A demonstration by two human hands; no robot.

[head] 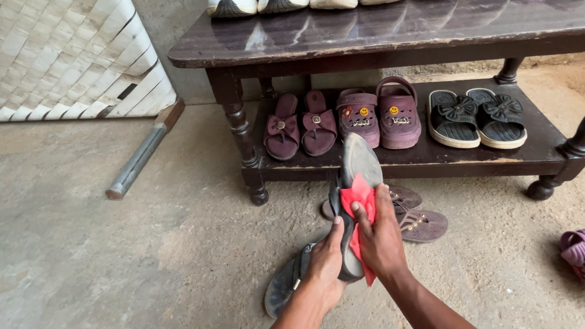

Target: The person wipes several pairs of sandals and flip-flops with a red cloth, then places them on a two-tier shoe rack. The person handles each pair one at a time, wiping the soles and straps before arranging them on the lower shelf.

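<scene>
The left hand [326, 259] has its grip clamped on the upturned dark sandal [357, 172] while the right hand [380, 235], grip closed on a red cloth [363, 195], presses it on the sole just above, apparently mid-wipe.

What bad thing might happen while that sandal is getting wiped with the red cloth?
1. The left hand grips only the lower edge of the raised sandal, so it might slip and drop onto the other sandal on the floor.
2. The right hand presses the red cloth on the sole, so dirt may rub onto the fingers.
3. The floor looks dusty, so a dropped cloth would probably get dirty.
</scene>
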